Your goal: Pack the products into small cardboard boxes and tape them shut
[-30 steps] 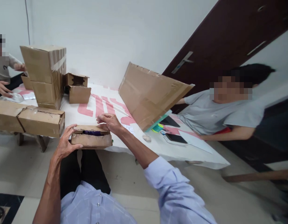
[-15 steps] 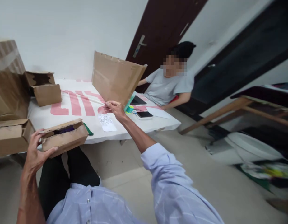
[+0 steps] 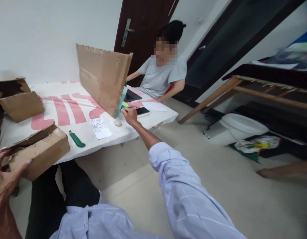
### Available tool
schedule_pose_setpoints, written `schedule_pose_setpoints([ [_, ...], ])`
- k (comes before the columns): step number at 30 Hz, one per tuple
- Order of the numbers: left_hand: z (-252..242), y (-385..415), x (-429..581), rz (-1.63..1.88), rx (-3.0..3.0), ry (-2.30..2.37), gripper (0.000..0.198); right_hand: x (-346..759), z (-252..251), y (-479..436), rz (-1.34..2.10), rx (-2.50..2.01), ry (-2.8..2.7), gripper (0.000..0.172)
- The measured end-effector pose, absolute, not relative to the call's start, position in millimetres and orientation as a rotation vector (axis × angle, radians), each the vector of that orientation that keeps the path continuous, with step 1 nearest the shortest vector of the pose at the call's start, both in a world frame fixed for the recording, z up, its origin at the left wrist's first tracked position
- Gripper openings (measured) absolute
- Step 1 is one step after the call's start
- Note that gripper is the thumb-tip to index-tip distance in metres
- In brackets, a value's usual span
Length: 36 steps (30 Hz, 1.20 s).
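Observation:
My left hand [image 3: 4, 176] grips the near end of a small brown cardboard box [image 3: 37, 151] held over my lap at the table's front edge. My right hand [image 3: 130, 115] is stretched far out across the white table [image 3: 76, 122]. Its fingers are curled at the base of an upright cardboard sheet [image 3: 101, 76], by a roll of tape [image 3: 124, 106] and a dark phone [image 3: 143, 111]. What the fingers hold, if anything, is hidden. A green utility knife [image 3: 77, 139] and a printed paper slip [image 3: 100, 127] lie between my two hands.
Another person in a grey shirt [image 3: 160, 78] sits at the table's far right end, by a dark door [image 3: 141, 30]. Open cardboard boxes [image 3: 19, 99] stand at the left. A wooden table [image 3: 243, 89] and a white basin [image 3: 243, 126] are on the right.
My view has swung right. My right hand has reached further out, from the table's middle to the foot of the cardboard sheet. The box in my left hand has shifted left, uncovering the green knife.

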<state>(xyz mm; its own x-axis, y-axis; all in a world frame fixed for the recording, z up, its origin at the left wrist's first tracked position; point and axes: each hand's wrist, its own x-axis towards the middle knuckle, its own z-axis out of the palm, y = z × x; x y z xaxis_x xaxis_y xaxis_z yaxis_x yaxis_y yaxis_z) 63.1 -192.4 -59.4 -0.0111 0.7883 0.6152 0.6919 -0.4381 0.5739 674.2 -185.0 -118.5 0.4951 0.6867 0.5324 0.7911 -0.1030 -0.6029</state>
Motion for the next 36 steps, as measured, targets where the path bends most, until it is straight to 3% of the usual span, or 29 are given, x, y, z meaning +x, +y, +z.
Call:
schedule_pose_setpoints([
  [6,-60.3,-188.5,60.8,1.442,2.096,1.697,0.077,690.0,-131.3,-171.0,-0.27,-1.953,-1.358,0.028],
  [16,-61.0,-193.0,64.1,1.463,2.139,1.688,0.081,653.4,-201.3,-198.0,-0.238,-2.049,-1.627,0.028],
  [36,-64.7,-199.3,60.2,1.43,2.133,1.675,0.092,658.2,-219.5,-202.2,-0.199,-1.967,-1.65,0.024],
])
